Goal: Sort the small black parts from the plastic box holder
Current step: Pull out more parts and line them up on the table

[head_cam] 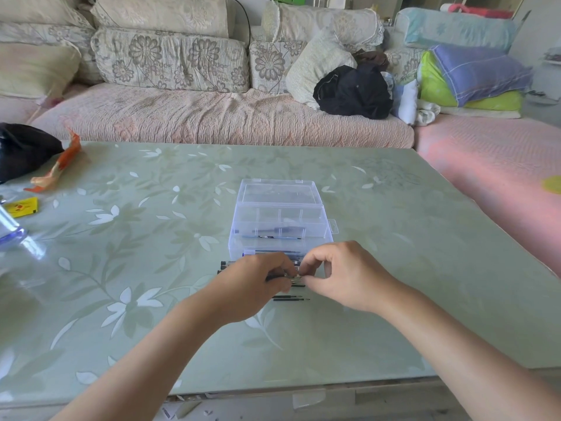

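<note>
Hands meet just in front of the box: left hand (pixel 258 284) w/ fingers curled round a thin black part, right hand (pixel 337 276) pinching its tip, prob. to steady it while checking or separating. More black parts (pixel 290 298) lie loose on the table (pixel 394 314) under the hands, out for sorting. Clear plastic box (pixel 280 226) sits just beyond, lid open, some parts inside.
</note>
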The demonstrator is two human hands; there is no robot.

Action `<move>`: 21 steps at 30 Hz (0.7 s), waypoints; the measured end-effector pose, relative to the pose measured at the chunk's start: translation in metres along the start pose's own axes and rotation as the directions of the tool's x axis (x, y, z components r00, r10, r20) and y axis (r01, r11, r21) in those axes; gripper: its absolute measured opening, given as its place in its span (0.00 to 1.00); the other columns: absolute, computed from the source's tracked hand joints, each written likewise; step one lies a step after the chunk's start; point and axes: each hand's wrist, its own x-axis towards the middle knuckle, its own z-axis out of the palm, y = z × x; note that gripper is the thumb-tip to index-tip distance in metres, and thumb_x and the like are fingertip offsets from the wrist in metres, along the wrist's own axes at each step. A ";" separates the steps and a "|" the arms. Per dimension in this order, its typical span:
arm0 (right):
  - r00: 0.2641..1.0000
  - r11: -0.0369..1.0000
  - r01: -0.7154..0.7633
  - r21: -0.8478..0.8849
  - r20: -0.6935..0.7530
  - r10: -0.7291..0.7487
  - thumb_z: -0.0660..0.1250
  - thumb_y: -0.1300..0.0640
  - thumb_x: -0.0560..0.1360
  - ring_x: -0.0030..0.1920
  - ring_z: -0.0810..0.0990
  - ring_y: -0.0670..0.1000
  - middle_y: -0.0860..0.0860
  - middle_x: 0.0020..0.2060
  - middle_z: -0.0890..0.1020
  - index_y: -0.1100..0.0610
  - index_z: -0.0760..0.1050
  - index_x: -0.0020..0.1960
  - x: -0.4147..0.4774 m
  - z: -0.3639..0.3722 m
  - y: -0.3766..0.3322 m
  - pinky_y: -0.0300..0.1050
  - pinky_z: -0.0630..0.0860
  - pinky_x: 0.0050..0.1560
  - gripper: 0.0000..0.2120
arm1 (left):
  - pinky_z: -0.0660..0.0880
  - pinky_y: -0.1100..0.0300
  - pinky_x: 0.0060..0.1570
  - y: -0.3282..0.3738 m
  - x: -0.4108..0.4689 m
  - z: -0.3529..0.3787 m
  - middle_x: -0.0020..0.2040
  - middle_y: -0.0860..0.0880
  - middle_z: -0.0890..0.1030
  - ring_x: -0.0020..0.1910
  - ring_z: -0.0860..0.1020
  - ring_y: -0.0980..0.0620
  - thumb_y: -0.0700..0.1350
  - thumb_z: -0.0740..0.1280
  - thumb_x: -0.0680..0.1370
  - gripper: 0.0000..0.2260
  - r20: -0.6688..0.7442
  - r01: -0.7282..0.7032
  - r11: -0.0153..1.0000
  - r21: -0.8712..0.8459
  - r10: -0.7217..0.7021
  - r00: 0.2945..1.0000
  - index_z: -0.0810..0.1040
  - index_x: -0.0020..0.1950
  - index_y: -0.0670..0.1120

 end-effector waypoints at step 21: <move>0.999 0.974 -0.029 0.223 -0.014 0.033 0.75 0.56 0.72 0.23 0.65 0.44 0.32 0.21 0.73 0.51 0.83 0.44 -0.002 0.004 -0.003 0.30 0.62 0.26 0.02 | 0.78 0.56 0.45 0.003 -0.002 -0.002 0.40 0.57 0.83 0.34 0.77 0.58 0.50 0.67 0.78 0.02 0.042 -0.029 0.991 -0.129 0.035 0.999 0.79 0.48 0.56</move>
